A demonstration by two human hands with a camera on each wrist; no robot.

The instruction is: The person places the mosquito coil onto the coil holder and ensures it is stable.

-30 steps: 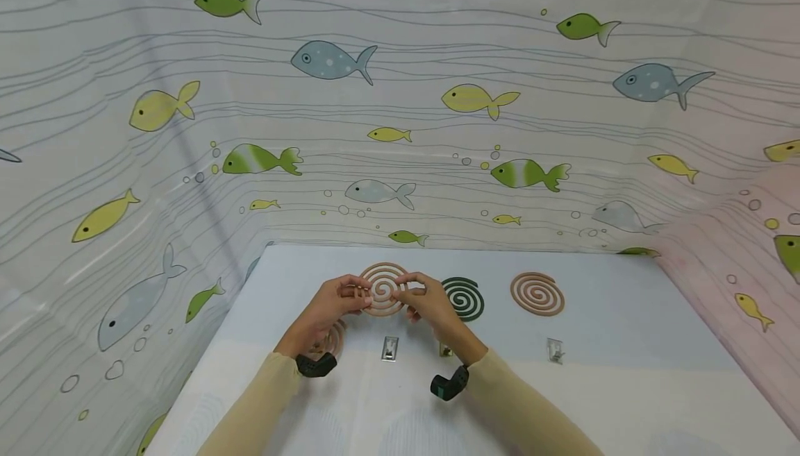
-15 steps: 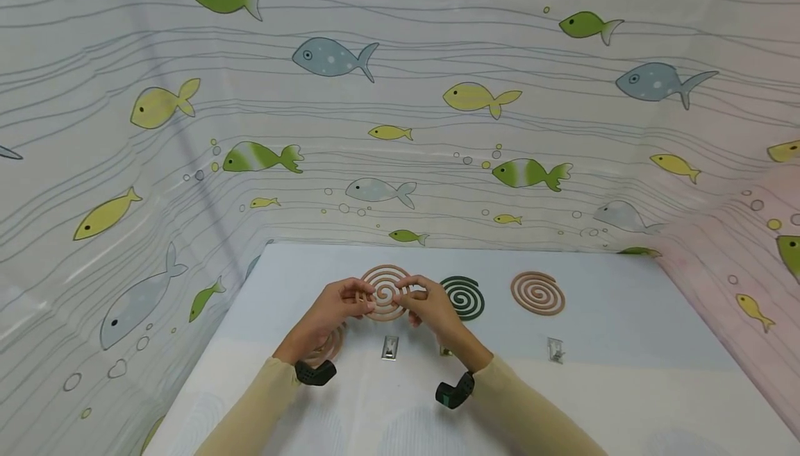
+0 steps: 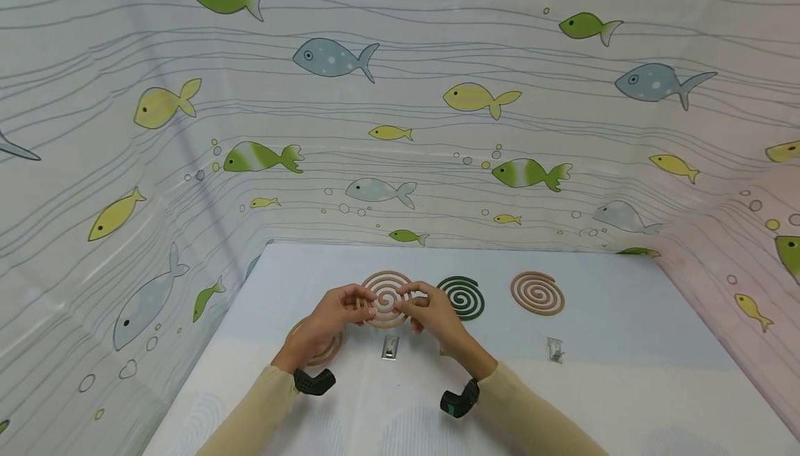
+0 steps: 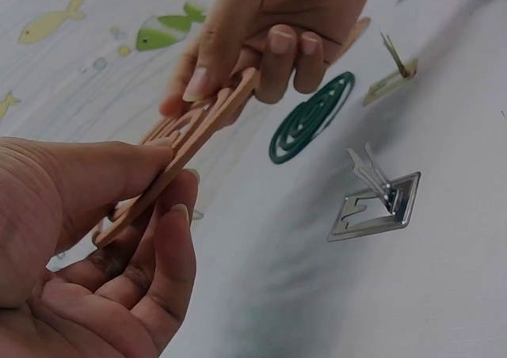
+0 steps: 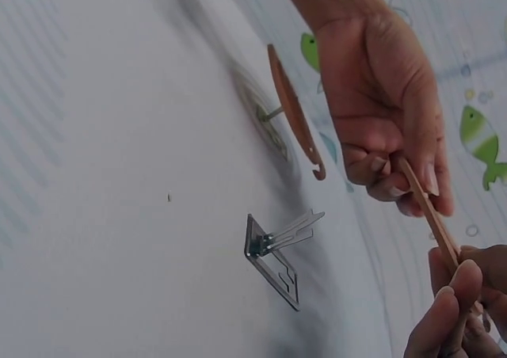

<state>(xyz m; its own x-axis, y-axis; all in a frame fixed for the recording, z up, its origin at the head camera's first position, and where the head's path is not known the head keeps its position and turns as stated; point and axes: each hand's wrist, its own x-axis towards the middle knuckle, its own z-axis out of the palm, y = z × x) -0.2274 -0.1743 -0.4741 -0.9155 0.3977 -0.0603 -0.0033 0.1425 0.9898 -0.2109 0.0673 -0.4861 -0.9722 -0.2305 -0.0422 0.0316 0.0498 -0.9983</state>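
Note:
A brown mosquito coil (image 3: 386, 300) is held up between both hands above the table. My left hand (image 3: 334, 314) pinches its left edge between thumb and fingers; my right hand (image 3: 435, 311) pinches the right edge. In the left wrist view the coil (image 4: 190, 142) is tilted, seen nearly edge-on. Just below it on the table lies a silver metal coil stand (image 3: 390, 348), its forked prongs (image 5: 297, 230) raised in the right wrist view. Another brown coil (image 5: 291, 112) sits raised on a stand, partly behind my left wrist in the head view.
A green coil (image 3: 461, 298) and a brown coil (image 3: 537, 293) lie at the back of the table. A silver stand (image 3: 555, 350) is to the right. A gold-toned stand (image 4: 392, 81) is mostly hidden by my right wrist in the head view. Fish-printed curtains surround the table.
Both hands have brought the held coil slightly nearer to me, down toward the silver stand. Its grip at both edges is unchanged. The other coils have not moved.

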